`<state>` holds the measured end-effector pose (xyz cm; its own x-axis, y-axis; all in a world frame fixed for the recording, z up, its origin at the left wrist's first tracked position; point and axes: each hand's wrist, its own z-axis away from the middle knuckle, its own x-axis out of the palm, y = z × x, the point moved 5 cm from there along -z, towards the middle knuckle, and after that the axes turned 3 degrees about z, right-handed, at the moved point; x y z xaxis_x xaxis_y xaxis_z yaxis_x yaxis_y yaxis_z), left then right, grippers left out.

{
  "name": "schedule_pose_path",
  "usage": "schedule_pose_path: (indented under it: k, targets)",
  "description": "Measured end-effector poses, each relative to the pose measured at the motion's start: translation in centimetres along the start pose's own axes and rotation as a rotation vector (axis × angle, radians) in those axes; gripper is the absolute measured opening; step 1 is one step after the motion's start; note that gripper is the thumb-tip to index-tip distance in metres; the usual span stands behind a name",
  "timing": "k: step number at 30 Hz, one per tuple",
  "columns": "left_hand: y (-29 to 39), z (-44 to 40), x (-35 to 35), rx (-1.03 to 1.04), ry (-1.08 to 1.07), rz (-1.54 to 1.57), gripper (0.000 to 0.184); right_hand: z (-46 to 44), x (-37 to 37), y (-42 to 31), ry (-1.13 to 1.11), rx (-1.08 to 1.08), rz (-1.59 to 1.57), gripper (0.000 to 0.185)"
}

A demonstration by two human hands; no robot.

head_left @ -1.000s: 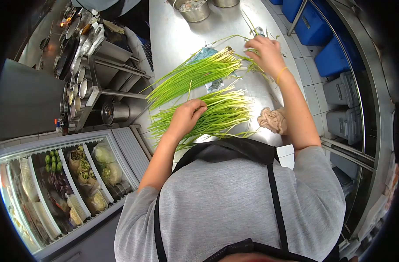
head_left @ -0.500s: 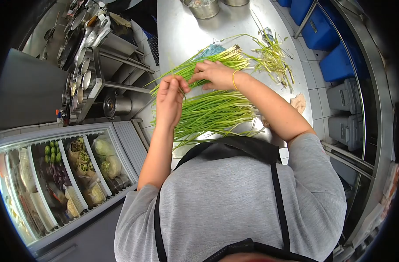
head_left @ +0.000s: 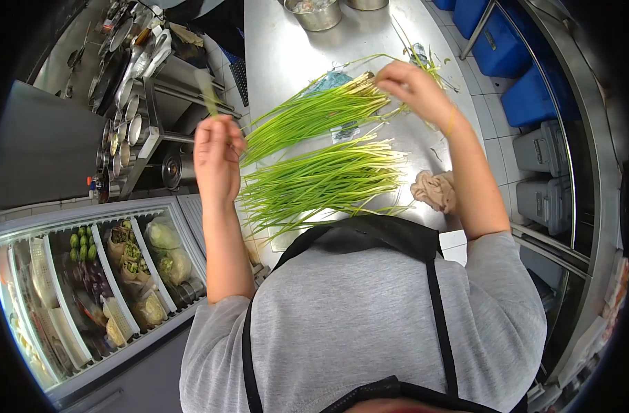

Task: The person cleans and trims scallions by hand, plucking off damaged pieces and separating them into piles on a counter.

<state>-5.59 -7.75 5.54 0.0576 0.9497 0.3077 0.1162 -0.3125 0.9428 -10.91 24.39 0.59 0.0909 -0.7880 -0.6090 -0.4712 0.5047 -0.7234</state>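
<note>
Two bunches of long green stalks lie on the steel table, an upper bunch (head_left: 314, 113) and a lower bunch (head_left: 321, 180), their pale ends to the right. My left hand (head_left: 218, 155) is raised past the table's left edge, its fingers closed on a thin green stalk (head_left: 208, 93) blurred by motion. Over the right ends of the upper bunch is my right hand (head_left: 414, 89); its fingers are bent, and what they hold, if anything, is too small to tell. Loose trimmings (head_left: 435, 69) lie beside and partly behind it.
A crumpled brown cloth (head_left: 433, 191) lies near my right forearm. Metal pots (head_left: 318, 15) stand at the table's far end. A glass-topped cooler (head_left: 108, 275) with vegetables is at the left, pans (head_left: 132, 110) on a rack behind it, blue bins (head_left: 497, 48) at the right.
My left hand has moved left, away from the bunches, with a stalk in its fingers. My right hand has gone from between the bunches up and right to the trimmings.
</note>
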Motion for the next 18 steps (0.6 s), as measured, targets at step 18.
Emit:
schedule_pose_path:
  k: [18]
  targets:
    - [-6.9,2.1,7.8,-0.131,-0.625,-1.056,0.024,-4.1,5.7,3.9,-0.027,-0.048,0.603,0.009]
